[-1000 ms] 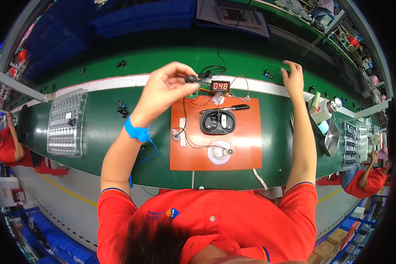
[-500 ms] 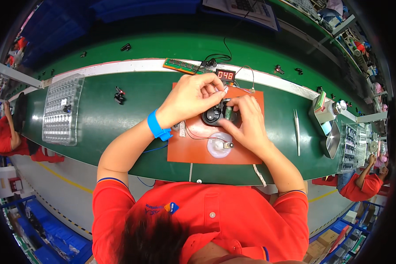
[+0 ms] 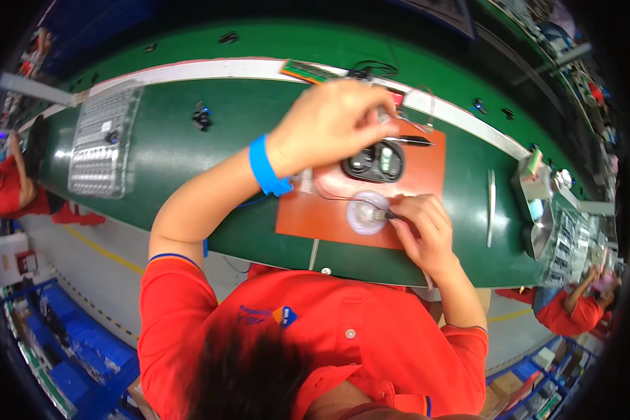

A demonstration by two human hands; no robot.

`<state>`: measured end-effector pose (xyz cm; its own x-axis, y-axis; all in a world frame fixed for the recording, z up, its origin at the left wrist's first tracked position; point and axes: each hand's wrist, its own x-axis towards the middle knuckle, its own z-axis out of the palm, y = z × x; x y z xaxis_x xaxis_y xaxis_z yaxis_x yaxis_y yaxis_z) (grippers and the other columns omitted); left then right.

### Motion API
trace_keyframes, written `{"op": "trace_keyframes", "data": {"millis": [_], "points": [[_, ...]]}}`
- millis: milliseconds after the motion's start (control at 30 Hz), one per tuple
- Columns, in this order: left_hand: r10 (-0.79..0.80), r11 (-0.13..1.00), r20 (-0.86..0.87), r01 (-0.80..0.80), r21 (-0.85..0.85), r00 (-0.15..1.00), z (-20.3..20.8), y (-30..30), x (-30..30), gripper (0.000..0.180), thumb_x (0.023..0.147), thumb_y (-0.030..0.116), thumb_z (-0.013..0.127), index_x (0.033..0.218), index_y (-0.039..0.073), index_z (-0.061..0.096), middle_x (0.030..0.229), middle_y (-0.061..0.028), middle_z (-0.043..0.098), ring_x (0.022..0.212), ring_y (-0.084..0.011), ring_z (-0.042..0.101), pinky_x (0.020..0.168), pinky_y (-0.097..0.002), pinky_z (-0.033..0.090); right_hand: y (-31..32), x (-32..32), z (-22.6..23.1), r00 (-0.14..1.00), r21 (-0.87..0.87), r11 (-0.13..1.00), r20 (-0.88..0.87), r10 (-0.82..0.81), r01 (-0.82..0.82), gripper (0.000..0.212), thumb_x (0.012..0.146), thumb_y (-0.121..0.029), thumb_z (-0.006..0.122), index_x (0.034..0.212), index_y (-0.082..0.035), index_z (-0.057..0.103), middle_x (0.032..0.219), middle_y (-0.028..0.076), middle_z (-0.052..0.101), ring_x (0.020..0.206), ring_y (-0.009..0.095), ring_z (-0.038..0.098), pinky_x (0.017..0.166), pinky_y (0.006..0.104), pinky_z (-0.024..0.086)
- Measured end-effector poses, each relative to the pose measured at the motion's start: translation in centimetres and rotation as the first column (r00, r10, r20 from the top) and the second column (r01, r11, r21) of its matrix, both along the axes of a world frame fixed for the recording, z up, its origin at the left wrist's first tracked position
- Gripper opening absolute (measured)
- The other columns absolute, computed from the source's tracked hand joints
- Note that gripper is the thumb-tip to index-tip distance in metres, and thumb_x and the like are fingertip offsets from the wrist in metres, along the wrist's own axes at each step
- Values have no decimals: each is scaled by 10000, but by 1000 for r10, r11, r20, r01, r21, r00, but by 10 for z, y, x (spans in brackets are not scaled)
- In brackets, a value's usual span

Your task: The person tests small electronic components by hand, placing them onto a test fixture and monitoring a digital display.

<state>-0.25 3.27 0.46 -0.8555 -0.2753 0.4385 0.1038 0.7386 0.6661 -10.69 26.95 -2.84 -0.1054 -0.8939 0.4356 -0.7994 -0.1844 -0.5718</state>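
A black oval earbud charging case (image 3: pixel 373 175) lies open on the orange mat (image 3: pixel 301 218), its small display lit pale green. My left hand (image 3: pixel 336 122), with a blue band at the wrist, hovers over the case's far side with thumb and fingers pinched; what they hold is unclear. Beside those fingertips is a dark, slim, pointed piece (image 3: pixel 414 141); whether it is gripped I cannot tell. My right hand (image 3: pixel 427 225) is closed at the near right of the mat, thumb and forefinger on a small wired plug (image 3: pixel 385 214) over a round whitish disc (image 3: pixel 360 222).
Left on the green table are a clear tray (image 3: pixel 103 143) and a small dark earbud piece (image 3: pixel 201 117). Tweezers (image 3: pixel 491 210) and a metal bin (image 3: pixel 539 224) stand right. A red display (image 3: pixel 397 96) and a circuit board (image 3: pixel 308 71) sit behind the mat.
My right hand has left the case and come nearer to me, onto the wired plug. My left hand has lifted slightly, uncovering the case. The whole view has shifted.
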Motion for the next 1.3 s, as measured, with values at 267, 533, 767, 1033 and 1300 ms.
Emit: {"op": "trace_keyframes", "data": {"millis": [267, 533, 767, 1033, 1300], "points": [[406, 872, -66, -365, 325, 911, 60, -54, 141, 173, 905, 85, 685, 1051, -8, 680, 1003, -57, 691, 902, -108, 650, 804, -250, 510, 0, -15, 2, 988, -39, 998, -152, 35, -42, 210, 777, 41, 691, 971, -12, 630, 922, 124, 654, 816, 281, 629, 748, 356, 503], [425, 905, 277, -404, -133, 862, -11, 5, 202, 377, 744, 27, 761, 1110, 45, 675, 1081, -103, 652, 984, -238, 616, 826, -335, 493, -84, -202, -23, 737, 21, 741, 86, -670, 671, 215, 918, -194, 682, 1053, -32, 642, 863, 48, 651, 759, 133, 592, 737, 267, 475], [404, 915, 294, -382, -130, 866, -46, -8, 197, 359, 749, -27, 762, 1093, 16, 669, 1101, -106, 646, 1011, -227, 625, 832, -338, 519, -87, -167, -12, 836, -146, 831, -42, -547, 536, 276, 853, -200, 717, 1082, -59, 658, 994, 91, 658, 848, 205, 613, 768, 330, 479], [-112, 863, 222, -16, 504, 969, -3, -29, 101, 254, 819, -31, 720, 1070, -14, 681, 1098, -116, 678, 988, -172, 656, 840, -286, 552, -55, -26, 6, 964, -34, 990, -225, -143, 138, 421, 708, -219, 820, 1058, -53, 655, 955, 94, 599, 892, 295, 568, 824, 389, 440], [-407, 837, 104, 325, 441, 907, -5, -20, 0, 138, 872, 40, 689, 1003, 8, 720, 1051, -99, 691, 996, -177, 652, 866, -297, 532, -61, -8, -4, 947, 42, 950, -109, -303, 309, 363, 734, -165, 795, 1001, -34, 587, 906, 94, 560, 848, 281, 552, 770, 402, 444]]}}
